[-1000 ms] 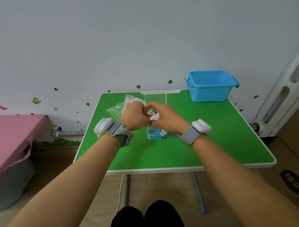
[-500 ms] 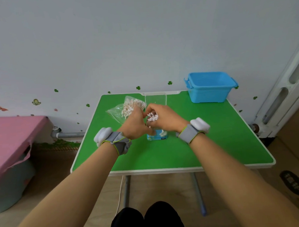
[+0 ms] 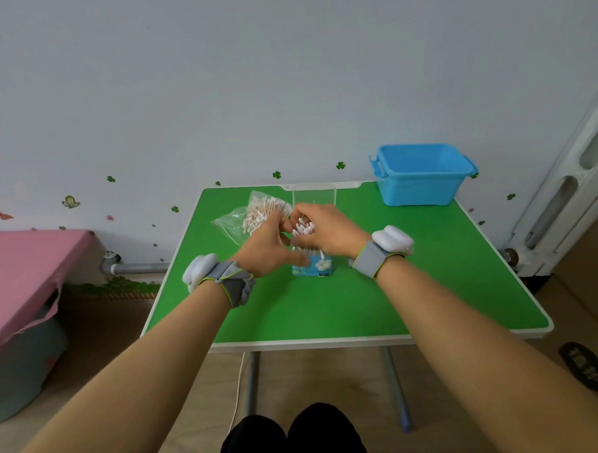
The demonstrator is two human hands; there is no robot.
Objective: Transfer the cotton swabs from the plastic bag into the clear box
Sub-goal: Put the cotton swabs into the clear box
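From the head camera, the right hand [image 3: 328,232] is curled round a small bunch of swabs [image 3: 302,227], pinching them by the sticks so the white tips poke out toward the left. The bunch is held just above the box [image 3: 313,265], which stands in the middle of the green table [image 3: 362,302] with its lid [image 3: 315,196] tipped up behind it. Some swabs already stand inside the box. The left hand [image 3: 267,248] is close in too: its thumb lies against the box's left side and its fingers reach up by the bunch, but I cannot tell if they pinch anything. The bag [image 3: 252,216] lies just behind the left hand, with many more swabs in it, so I think the job is not near done. Swabs are very light, thin and a bit bendy, and they slide apart easily, so it seems best to hold them round the middle of the sticks, all pointing one way. The bag is soft and slippery. A blue bin [image 3: 422,176] sits at the far right corner.
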